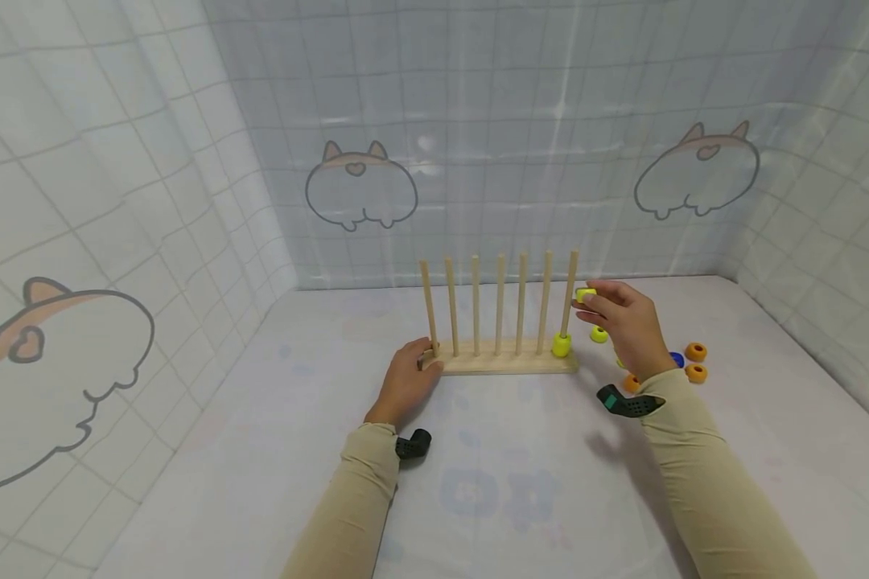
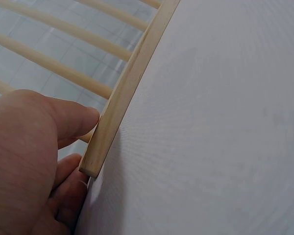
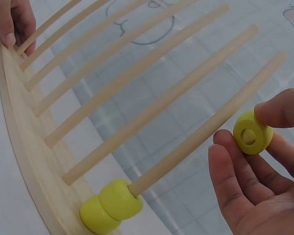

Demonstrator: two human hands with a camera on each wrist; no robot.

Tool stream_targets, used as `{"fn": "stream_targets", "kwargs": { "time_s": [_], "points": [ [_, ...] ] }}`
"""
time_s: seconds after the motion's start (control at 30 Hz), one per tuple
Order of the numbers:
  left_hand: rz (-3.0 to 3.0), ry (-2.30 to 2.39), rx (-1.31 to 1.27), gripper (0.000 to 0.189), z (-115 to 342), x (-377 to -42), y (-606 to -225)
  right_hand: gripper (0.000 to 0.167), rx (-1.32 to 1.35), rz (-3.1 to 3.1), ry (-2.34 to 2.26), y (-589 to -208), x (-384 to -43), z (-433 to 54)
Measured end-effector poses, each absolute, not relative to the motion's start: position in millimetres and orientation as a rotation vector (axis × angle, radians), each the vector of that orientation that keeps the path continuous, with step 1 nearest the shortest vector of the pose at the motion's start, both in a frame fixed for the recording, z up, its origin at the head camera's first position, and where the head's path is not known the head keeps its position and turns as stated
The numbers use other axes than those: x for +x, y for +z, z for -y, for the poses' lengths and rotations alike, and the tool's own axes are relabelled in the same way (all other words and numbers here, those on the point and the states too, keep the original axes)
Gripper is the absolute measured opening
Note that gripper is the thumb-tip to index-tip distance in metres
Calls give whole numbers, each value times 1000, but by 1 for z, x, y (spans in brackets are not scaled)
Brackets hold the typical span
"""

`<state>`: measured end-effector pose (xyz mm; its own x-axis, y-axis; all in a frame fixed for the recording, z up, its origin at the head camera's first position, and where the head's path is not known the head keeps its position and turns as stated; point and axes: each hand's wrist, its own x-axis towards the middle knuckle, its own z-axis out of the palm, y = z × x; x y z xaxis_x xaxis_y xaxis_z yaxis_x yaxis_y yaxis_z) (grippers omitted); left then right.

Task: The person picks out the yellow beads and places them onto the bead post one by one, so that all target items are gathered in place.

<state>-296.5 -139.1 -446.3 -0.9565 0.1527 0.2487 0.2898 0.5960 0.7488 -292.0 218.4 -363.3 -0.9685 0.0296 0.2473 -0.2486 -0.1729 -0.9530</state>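
A wooden peg stand (image 1: pixel 503 367) with several upright rods rests on the table. My left hand (image 1: pixel 409 380) grips the left end of its base, the thumb (image 2: pixel 78 117) on the front side and fingers behind, as the left wrist view shows. My right hand (image 1: pixel 628 322) pinches a yellow bead (image 3: pixel 260 128) between thumb and fingers. That bead is beside the upper part of the rightmost rod (image 3: pixel 206 125), apart from it, its holed face visible. Two yellow beads (image 3: pixel 121 198) are stacked at the foot of the same rod; the other rods carry none.
Right of the stand lie loose beads: a yellow bead (image 1: pixel 599 334), a blue bead (image 1: pixel 677 359) and several orange ones, such as an orange bead (image 1: pixel 696 351). My right forearm partly covers this group. A tile-patterned sheet (image 1: pixel 514 161) hangs behind the table and along both sides.
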Motion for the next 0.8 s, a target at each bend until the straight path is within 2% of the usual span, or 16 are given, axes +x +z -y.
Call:
{"fn": "stream_targets", "kwargs": {
  "time_s": [0.8],
  "points": [
    [2678,-1246,-348,42,137,-295,-444,40,207,1943,2215,-346,-299,-216]
  ]
}}
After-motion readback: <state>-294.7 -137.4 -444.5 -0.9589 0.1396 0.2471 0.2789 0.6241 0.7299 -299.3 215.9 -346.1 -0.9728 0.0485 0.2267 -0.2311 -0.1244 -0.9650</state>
